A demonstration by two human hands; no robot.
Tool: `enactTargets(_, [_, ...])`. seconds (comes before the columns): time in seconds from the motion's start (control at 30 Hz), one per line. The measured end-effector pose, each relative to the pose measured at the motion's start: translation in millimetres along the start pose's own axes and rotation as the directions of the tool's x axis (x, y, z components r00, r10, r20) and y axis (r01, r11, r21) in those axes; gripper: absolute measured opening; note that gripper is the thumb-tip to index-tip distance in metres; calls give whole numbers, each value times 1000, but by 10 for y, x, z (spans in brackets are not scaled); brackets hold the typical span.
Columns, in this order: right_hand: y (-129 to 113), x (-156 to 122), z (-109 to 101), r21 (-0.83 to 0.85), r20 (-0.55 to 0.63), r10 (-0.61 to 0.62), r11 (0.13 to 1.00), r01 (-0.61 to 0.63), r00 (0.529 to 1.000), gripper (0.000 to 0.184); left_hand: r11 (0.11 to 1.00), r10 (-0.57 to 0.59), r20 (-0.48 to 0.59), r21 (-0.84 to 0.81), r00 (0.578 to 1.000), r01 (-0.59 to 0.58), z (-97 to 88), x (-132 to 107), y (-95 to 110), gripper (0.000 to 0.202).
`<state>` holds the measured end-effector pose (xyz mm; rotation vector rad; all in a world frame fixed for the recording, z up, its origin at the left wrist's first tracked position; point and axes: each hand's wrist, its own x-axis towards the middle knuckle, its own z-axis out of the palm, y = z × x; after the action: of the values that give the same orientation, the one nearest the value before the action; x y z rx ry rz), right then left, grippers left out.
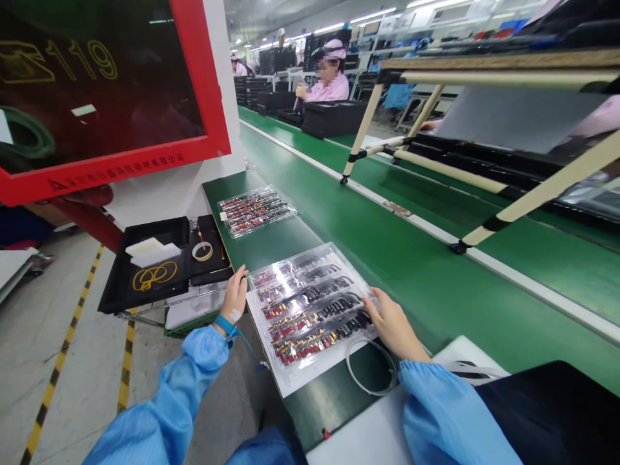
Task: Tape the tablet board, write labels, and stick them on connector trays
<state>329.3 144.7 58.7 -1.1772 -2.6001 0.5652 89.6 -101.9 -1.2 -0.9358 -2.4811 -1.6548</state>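
Observation:
A clear plastic tray [290, 381] lies on the green bench, and its compartments hold rows of black cables with red and gold connectors. My left hand [235, 296] curls around the tray's left edge. My right hand [392, 325] grips its right edge, with the fingers lying over the rim. A blue wrist strap [225, 325] circles my left wrist. A coil of thin clear tubing [371, 368] lies just below my right hand. A second, similar tray of connectors [237, 234] sits farther along the bench, beyond my left hand.
To the left, a black tray [155, 227] holds a white foam block, a tape roll and yellow wire loops. A green conveyor belt [436, 284] runs alongside. A co-worker in pink [329, 84] sits far ahead among black boxes. A red-framed panel stands at left.

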Motion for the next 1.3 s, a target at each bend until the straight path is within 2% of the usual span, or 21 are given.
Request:
enactTargets(0.17, [-18, 1, -48, 52, -39, 44, 998, -42, 998, 47, 999, -29, -138, 11, 990, 31, 259, -81, 106, 34])
enactTargets(0.3, [-88, -17, -82, 92, -82, 86, 993, -79, 993, 41, 1000, -25, -215, 7, 976, 27, 263, -176, 132, 33])
enactTargets(0.43, [-173, -23, -117, 111, -109, 113, 989, -101, 988, 33, 1000, -9, -243, 19, 970, 14, 224, -205, 122, 30])
enactTargets(0.63, [-183, -41, -154, 73, -133, 134, 989, -125, 982, 29, 999, 7, -221, 51, 975, 5, 223, -231, 82, 27])
enactTargets(0.77, [-110, -66, -70, 14, -140, 142, 990, -141, 980, 22, 999, 15, -193, 50, 981, -6, 222, -250, 55, 26])
enactTargets(0.97, [-91, -114, -1, -93, -152, 106, 988, -121, 983, 23, 1000, 15, -194, 22, 981, -11, 234, -269, 63, 25])
enactTargets(1.13, [-126, -158, -86, -192, -120, 167, 963, -188, 979, 17, 1000, 23, -163, 13, 986, -22, 170, -241, 61, 26])
enactTargets(1.3, [-186, -184, -123, -262, -116, 239, 929, -262, 964, 18, 999, 54, -68, 8, 996, -53, 62, -122, 70, 28])
